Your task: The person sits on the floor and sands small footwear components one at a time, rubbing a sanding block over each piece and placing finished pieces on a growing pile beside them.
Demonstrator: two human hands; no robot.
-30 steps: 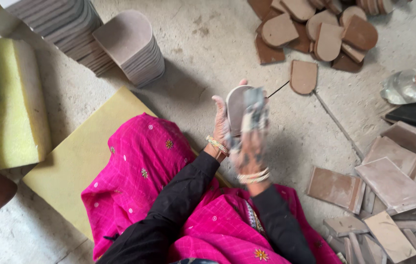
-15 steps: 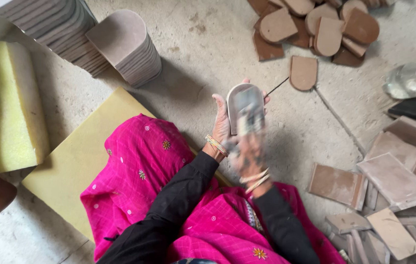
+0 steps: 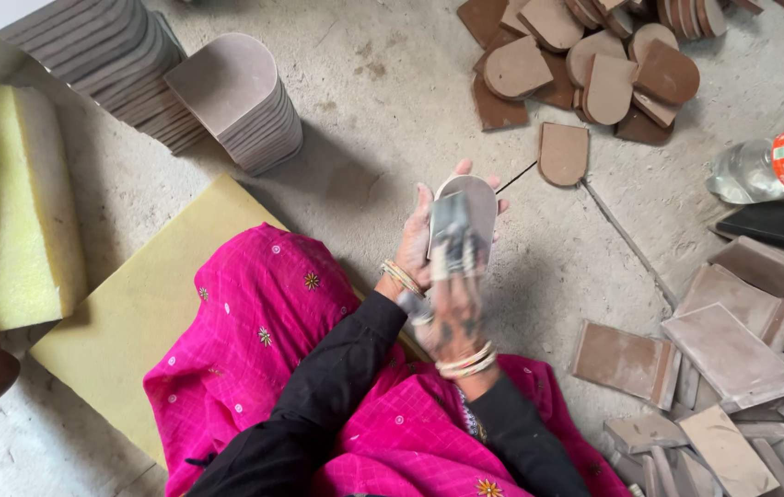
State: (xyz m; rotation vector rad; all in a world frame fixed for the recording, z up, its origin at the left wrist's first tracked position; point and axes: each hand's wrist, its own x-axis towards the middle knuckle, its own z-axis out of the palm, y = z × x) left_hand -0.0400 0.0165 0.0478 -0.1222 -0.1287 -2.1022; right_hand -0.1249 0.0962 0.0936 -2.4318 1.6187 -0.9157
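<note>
- The left hand is gripping a rounded grey sole piece upright over the concrete floor;
- the right hand is pressing a blurred dark sanding pad against it, fingers closed round it.

person's dress — black long sleeves, bright pink cloth with small embroidered flowers over the lap; pale bangles at left hand and right hand wrists.

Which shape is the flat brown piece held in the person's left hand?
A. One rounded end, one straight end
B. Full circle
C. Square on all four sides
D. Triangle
A: the flat brown piece in the left hand shows a rounded top end, like the loose rounded pieces on the floor.
</note>
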